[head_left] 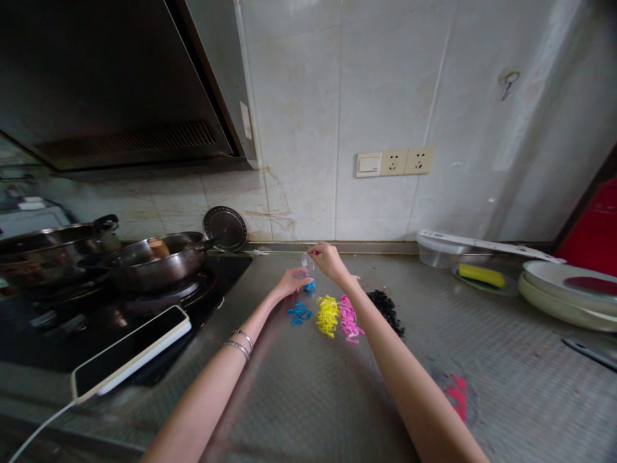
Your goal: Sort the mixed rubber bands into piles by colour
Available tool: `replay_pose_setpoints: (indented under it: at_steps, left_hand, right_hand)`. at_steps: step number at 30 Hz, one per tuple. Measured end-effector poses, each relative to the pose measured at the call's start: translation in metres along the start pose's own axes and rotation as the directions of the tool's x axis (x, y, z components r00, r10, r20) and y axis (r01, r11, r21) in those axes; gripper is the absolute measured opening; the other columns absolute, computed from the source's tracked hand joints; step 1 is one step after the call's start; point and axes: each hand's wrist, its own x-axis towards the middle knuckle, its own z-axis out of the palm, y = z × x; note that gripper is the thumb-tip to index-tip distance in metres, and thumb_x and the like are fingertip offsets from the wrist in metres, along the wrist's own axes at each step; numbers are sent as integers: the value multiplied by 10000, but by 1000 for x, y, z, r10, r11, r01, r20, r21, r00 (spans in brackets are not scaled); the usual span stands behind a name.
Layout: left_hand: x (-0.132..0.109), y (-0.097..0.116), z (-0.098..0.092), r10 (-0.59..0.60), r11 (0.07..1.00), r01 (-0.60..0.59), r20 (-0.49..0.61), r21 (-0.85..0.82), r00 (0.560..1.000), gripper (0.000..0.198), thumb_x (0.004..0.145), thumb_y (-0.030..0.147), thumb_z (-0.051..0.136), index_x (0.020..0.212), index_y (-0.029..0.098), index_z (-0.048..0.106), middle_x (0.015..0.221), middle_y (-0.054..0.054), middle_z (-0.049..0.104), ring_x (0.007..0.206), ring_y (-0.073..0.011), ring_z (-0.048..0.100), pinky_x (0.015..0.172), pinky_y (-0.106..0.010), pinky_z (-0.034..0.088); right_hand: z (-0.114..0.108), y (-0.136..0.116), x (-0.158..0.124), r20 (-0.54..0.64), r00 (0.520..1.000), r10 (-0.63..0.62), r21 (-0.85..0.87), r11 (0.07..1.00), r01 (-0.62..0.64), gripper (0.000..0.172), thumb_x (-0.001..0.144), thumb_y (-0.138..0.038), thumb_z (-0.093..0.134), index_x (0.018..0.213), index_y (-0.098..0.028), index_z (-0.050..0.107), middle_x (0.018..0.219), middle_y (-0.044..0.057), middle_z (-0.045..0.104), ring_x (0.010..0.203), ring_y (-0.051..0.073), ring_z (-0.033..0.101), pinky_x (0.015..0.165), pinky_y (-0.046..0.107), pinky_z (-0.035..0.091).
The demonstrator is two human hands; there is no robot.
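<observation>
My left hand (290, 281) is closed around the side of a small clear plastic jar (306, 262) standing on the metal counter. Blue rubber bands lie in the bottom of the jar. Above its mouth, my right hand (326, 258) is pinched; what its fingertips hold is too small to make out. Loose rubber bands lie in piles near me: a small blue pile (299, 313), a yellow pile (328, 316), a pink pile (349, 319) partly behind my right forearm, and a black pile (385, 312) to the right of that arm.
On the left, a phone (132, 352) with a cable lies by the black stove (231, 270), which bears two steel pans (159, 263). To the right are a clear tub (436, 252), a yellow sponge (481, 275), stacked white bowls (569, 292) and a clear bag with red print (457, 395).
</observation>
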Motion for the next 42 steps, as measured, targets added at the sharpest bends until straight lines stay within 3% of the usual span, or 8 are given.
replay_pose_setpoints:
  at_steps: [5,8,14,19,22,28,35,42]
  left_hand:
    - [-1,2,-1,-9,1000,9,8,-2,1000,381,621,381,603,897,118,590,714,-17,623,352,-23,370,372,-175,265]
    - [-3,4,-2,8,1000,-8,23,14,1000,375,627,368,600,907,118,596,672,-7,621,339,-23,368,365,-173,260]
    - [-7,6,-6,16,998,-19,61,59,998,148,649,231,563,600,95,594,359,33,460,328,-55,390,388,-177,299]
    - [2,0,-7,118,992,-115,70,-53,991,162,599,192,588,723,97,630,589,-18,614,598,-128,558,569,-216,412]
    - [7,-5,-6,94,992,-90,54,-85,994,306,556,240,652,821,89,631,758,-53,646,667,-144,568,596,-229,423]
    - [2,-7,-5,-10,997,16,81,-71,997,456,622,359,643,990,97,585,842,-82,645,371,-34,421,382,-178,323]
    - [1,-8,-3,-9,997,14,75,-73,997,460,635,373,633,1004,103,582,962,-106,624,360,-23,425,356,-168,302]
    - [2,-7,-4,-3,998,8,81,-65,997,476,622,378,640,1010,106,590,951,-98,626,361,-28,428,365,-181,313]
  right_hand:
    - [-11,-7,3,24,1000,-18,10,1000,18,226,714,-105,466,836,-141,653,827,51,620,724,110,543,703,200,394]
    - [-21,-20,5,154,987,-37,28,999,33,230,687,-120,490,840,-141,661,762,35,636,668,105,546,642,190,398]
    - [-19,-51,-11,477,875,-77,44,997,64,227,620,-102,525,775,-145,685,687,21,644,624,107,546,565,176,379]
    - [1,-50,-42,579,806,-121,27,991,129,202,625,-176,573,798,-140,670,742,49,635,644,119,537,599,196,394]
    - [16,-42,-57,594,791,-149,17,985,173,377,582,-324,654,914,-146,636,895,88,602,785,172,531,674,240,410]
    - [40,-29,-70,617,775,-137,-23,981,192,453,567,-413,669,914,-126,628,989,122,540,848,197,504,717,276,411]
    - [39,-23,-67,619,765,-177,77,983,166,236,649,-202,615,875,-155,658,861,64,634,748,146,543,690,231,403]
    - [44,-17,-64,634,758,-153,34,985,170,172,685,-131,536,794,-135,670,753,51,650,648,114,539,633,199,391]
